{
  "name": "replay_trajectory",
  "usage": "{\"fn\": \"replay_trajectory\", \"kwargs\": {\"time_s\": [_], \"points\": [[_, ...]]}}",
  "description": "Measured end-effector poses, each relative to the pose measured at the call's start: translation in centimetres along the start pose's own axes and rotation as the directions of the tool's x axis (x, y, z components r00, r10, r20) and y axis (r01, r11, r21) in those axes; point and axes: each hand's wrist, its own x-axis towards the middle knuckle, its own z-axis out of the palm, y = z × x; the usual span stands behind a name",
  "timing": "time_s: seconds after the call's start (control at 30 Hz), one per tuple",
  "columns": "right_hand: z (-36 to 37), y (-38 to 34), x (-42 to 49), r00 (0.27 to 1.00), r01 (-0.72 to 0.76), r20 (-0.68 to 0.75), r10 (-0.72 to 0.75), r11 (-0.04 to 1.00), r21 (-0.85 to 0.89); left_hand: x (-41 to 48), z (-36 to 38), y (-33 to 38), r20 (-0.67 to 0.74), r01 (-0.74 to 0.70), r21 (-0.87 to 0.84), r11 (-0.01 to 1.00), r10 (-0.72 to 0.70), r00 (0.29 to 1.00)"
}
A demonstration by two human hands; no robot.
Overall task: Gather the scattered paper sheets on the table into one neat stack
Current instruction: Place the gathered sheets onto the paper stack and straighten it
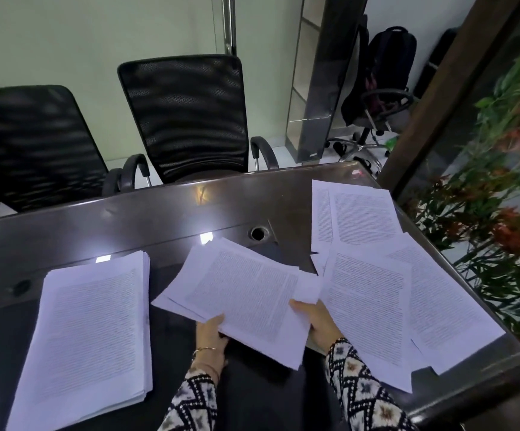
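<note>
A thick stack of printed sheets (90, 334) lies on the left of the dark table (159, 219). In the middle, a loose bundle of printed sheets (243, 293) is lifted and tilted. My left hand (211, 335) grips its near left edge, fingers under the paper. My right hand (319, 321) holds its near right edge. Several scattered sheets (373, 306) overlap on the right side of the table, and two more sheets (355, 213) lie farther back on the right.
Two black mesh office chairs (187, 119) stand behind the table's far edge. A round cable hole (257, 233) sits mid-table. A glass wall with plants (501, 197) runs along the right edge. Another chair with a backpack (386, 73) stands far back.
</note>
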Motion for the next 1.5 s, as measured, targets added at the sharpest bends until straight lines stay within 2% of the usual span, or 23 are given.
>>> {"fn": "replay_trajectory", "kwargs": {"time_s": [0.07, 0.1, 0.17, 0.27, 0.33, 0.4, 0.47, 0.53, 0.67, 0.7, 0.77, 0.83, 0.87, 0.93, 1.0, 1.07, 1.17, 1.23, 1.3, 1.37, 1.43, 1.47, 1.5], "points": [[-1.6, -1.4, 0.4, 1.0, 0.008, 0.01, -0.007, 0.994, -0.107, 2.0, -2.8, 2.3, -0.066, 0.071, 0.097, 0.993, -0.065, 0.996], [-2.6, -2.4, 0.5, 0.999, -0.004, 0.034, 0.009, 0.99, -0.142, 2.9, -4.3, 3.8, -0.054, 0.081, 0.175, 0.981, -0.073, 0.996], [-4.7, -4.0, 0.9, 0.992, -0.046, 0.101, 0.07, 0.973, -0.224, 4.4, -6.3, 7.0, 0.055, 0.088, 0.363, 0.928, -0.115, 0.992], [-5.1, -5.0, 1.4, 0.956, -0.128, 0.2, 0.213, 0.921, -0.367, 5.0, -5.2, 8.9, 0.163, 0.14, 0.603, 0.785, -0.294, 0.942], [-3.8, -4.9, 2.1, 0.937, -0.149, 0.225, 0.268, 0.887, -0.436, 4.4, -2.9, 8.9, 0.216, 0.077, 0.709, 0.701, -0.32, 0.922], [-2.6, -4.9, 3.1, 0.944, -0.171, 0.175, 0.278, 0.869, -0.464, 4.8, -1.5, 8.9, 0.236, -0.034, 0.777, 0.629, -0.241, 0.941], [-2.0, -5.3, 4.0, 0.974, -0.163, 0.075, 0.213, 0.895, -0.416, 5.4, -1.1, 9.2, 0.227, -0.035, 0.751, 0.659, -0.208, 0.951], [-1.7, -5.4, 4.5, 0.996, -0.089, -0.002, 0.094, 0.938, -0.336, 5.6, -1.2, 9.2, 0.241, -0.045, 0.741, 0.67, -0.204, 0.949], [-0.7, -4.9, 4.9, 0.995, -0.071, 0.046, 0.091, 0.939, -0.337, 6.2, -1.2, 8.6, 0.3, -0.165, 0.779, 0.604, -0.13, 0.945], [-0.5, -5.1, 4.9, 0.997, -0.051, 0.032, 0.065, 0.944, -0.326, 6.3, -1.2, 8.7, 0.287, -0.154, 0.754, 0.639, -0.108, 0.952], [-0.1, -5.3, 5.1, 0.993, 0.004, -0.117, -0.032, 0.973, -0.23, 6.8, -1.7, 9.0, 0.211, -0.042, 0.599, 0.8, -0.107, 0.972], [0.3, -4.8, 5.0, 0.974, 0.079, -0.212, -0.081, 0.997, -0.019, 6.8, -2.5, 8.8, 0.161, 0.057, 0.396, 0.917, -0.131, 0.978], [0.8, -4.3, 4.9, 0.978, 0.102, -0.187, -0.088, 0.992, 0.068, 6.5, -2.6, 8.5, 0.172, 0.084, 0.331, 0.94, -0.148, 0.974], [2.1, -2.7, 4.6, 0.996, 0.004, -0.093, 0.008, 0.992, 0.125, 5.2, -1.6, 7.0, 0.208, 0.116, 0.29, 0.95, -0.181, 0.961], [3.9, -1.6, 3.9, 0.99, -0.144, -0.003, 0.144, 0.989, 0.016, 4.1, 0.0, 5.2, 0.218, 0.063, 0.377, 0.924, -0.155, 0.964], [4.5, -1.3, 3.6, 0.985, -0.167, 0.04, 0.17, 0.983, -0.076, 4.1, 0.7, 4.1, 0.157, -0.047, 0.503, 0.863, -0.038, 0.987], [3.4, -2.8, 3.6, 0.999, 0.001, -0.04, -0.005, 0.993, -0.116, 4.7, 0.1, 3.9, 0.068, -0.077, 0.536, 0.841, 0.048, 0.997], [2.6, -4.4, 3.6, 0.993, 0.067, -0.07, -0.09, 0.959, -0.275, 4.9, -0.1, 3.9, 0.053, -0.107, 0.567, 0.817, 0.093, 0.994], [2.5, -5.4, 3.4, 0.996, 0.054, -0.038, -0.082, 0.881, -0.471, 4.6, 0.2, 3.6, 0.019, -0.133, 0.613, 0.779, 0.153, 0.988], [2.1, -5.6, 3.3, 0.999, 0.008, 0.045, 0.03, 0.737, -0.676, 4.5, 0.3, 3.0, -0.007, -0.154, 0.612, 0.776, 0.2, 0.98], [1.4, -6.0, 2.9, 0.975, -0.015, 0.116, 0.189, 0.579, -0.815, 4.4, 0.2, 2.9, 0.042, -0.178, 0.618, 0.765, 0.195, 0.98], [1.1, -6.1, 2.8, 0.971, -0.004, 0.122, 0.204, 0.528, -0.849, 4.3, -0.2, 3.1, 0.094, -0.186, 0.619, 0.763, 0.163, 0.982], [0.9, -6.3, 2.8, 0.985, 0.018, 0.101, 0.141, 0.497, -0.868, 4.2, -0.5, 3.3, 0.159, -0.181, 0.599, 0.78, 0.106, 0.982]]}}
